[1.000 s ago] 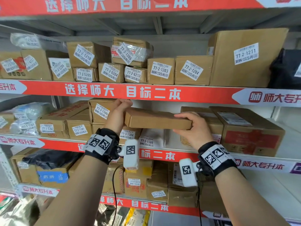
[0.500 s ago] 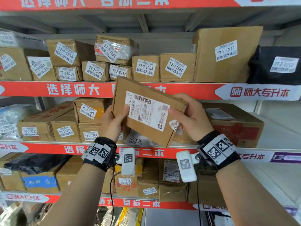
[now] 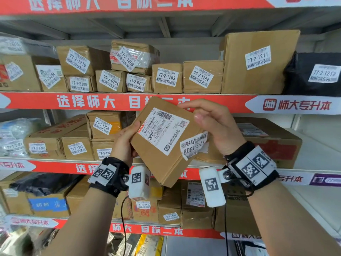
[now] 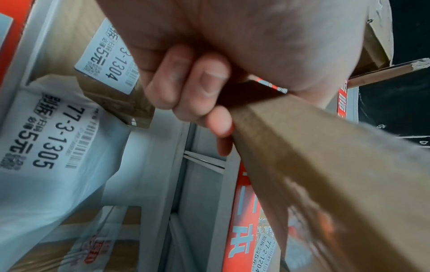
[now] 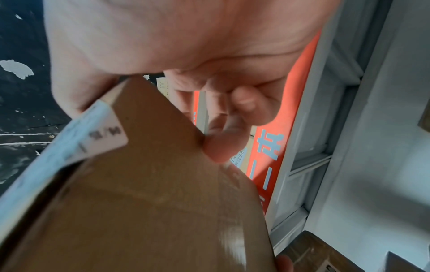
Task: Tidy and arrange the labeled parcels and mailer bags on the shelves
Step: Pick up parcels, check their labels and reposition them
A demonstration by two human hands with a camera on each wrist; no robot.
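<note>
Holding a flat brown parcel (image 3: 162,143) up in front of the middle shelf (image 3: 55,164), we keep it tilted with its white shipping label (image 3: 163,129) facing us. Our left hand (image 3: 125,143) grips the parcel's left edge, thumb on the front face and fingers (image 4: 202,88) curled round behind it. Our right hand (image 3: 215,124) holds the upper right corner, fingertips (image 5: 221,145) pressing the back edge and the thumb near the front face. A small sticker reading 77-3-1308 (image 3: 193,146) wraps over the right edge of the parcel and sits upside down to us, one end peeling loose.

Behind the parcel, the upper shelf (image 3: 212,103) carries a row of brown boxes with stickers such as 77-2-1203 (image 3: 167,77) and 77-2-1204 (image 3: 201,77), plus a black mailer bag (image 3: 299,76) at the far right. On the middle shelf, the left wrist view shows a white mailer bag (image 4: 46,139) marked 77-3-1305 lying just beside a box (image 4: 109,60) labelled 3-1304.
</note>
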